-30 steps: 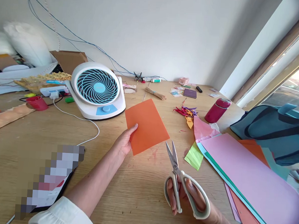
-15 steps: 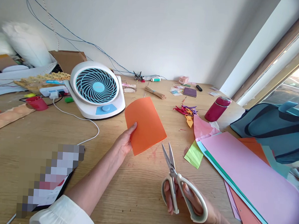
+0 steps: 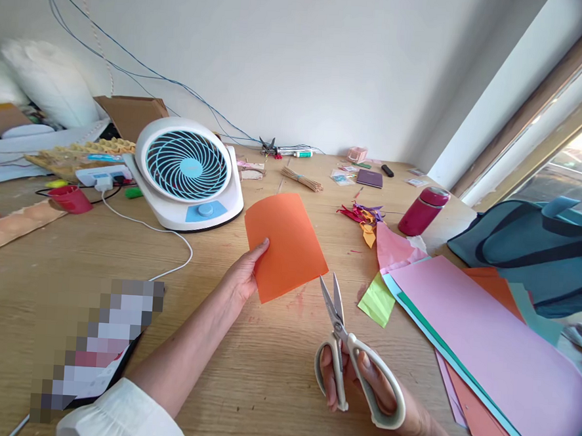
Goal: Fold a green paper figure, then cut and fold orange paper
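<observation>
My left hand (image 3: 248,268) pinches the left edge of an orange paper sheet (image 3: 289,244), thumb on top and fingers hidden beneath. The sheet is held above the wooden table and curves slightly. In my right hand (image 3: 360,380) are scissors with white handles (image 3: 338,326), fingers through both loops. Their blades are spread and point up toward the sheet's lower right corner, the left tip close to it; whether they touch is unclear. A small lime green paper piece (image 3: 377,301) lies right of the scissors.
A white fan (image 3: 188,172) stands at the left behind a tablet (image 3: 100,351). On the right are stacked coloured sheets (image 3: 485,342), a red flask (image 3: 423,211), a blue-grey bag (image 3: 530,246) and coloured scraps (image 3: 363,214). Bundled sticks (image 3: 302,178) lie farther back.
The orange sheet has shifted slightly right and turned a little. The scissors have moved slightly up and right, closer to its corner, with their blades still spread.
</observation>
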Demonstrator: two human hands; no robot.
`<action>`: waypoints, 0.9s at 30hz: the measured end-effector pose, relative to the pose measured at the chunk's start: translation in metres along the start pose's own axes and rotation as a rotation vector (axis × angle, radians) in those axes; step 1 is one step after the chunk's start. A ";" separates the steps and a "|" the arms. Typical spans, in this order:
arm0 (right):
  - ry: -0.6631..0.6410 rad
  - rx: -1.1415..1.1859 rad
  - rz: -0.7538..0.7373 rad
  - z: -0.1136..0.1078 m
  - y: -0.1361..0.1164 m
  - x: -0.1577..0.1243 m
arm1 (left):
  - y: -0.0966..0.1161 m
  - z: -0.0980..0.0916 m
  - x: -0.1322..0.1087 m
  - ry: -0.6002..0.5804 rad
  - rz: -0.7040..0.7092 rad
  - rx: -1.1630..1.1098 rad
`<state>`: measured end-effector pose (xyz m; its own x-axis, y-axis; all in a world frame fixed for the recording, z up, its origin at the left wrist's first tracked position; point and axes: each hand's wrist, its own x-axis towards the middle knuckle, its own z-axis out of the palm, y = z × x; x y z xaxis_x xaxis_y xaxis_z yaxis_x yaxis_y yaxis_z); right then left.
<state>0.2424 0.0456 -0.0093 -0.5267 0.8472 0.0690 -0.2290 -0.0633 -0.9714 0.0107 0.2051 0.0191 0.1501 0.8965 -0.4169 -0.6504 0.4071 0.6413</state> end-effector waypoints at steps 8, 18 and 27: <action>0.004 0.005 -0.020 0.002 -0.002 0.002 | 0.002 -0.002 0.002 -0.040 0.019 -0.012; 0.021 0.086 -0.015 -0.002 0.006 0.000 | 0.002 0.000 -0.002 -0.068 0.082 0.058; 0.057 0.076 -0.045 -0.004 0.005 0.003 | 0.006 -0.005 -0.004 -0.107 0.093 0.128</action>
<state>0.2426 0.0498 -0.0147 -0.4678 0.8785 0.0966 -0.3135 -0.0628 -0.9475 0.0025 0.2030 0.0212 0.1768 0.9420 -0.2853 -0.5661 0.3345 0.7534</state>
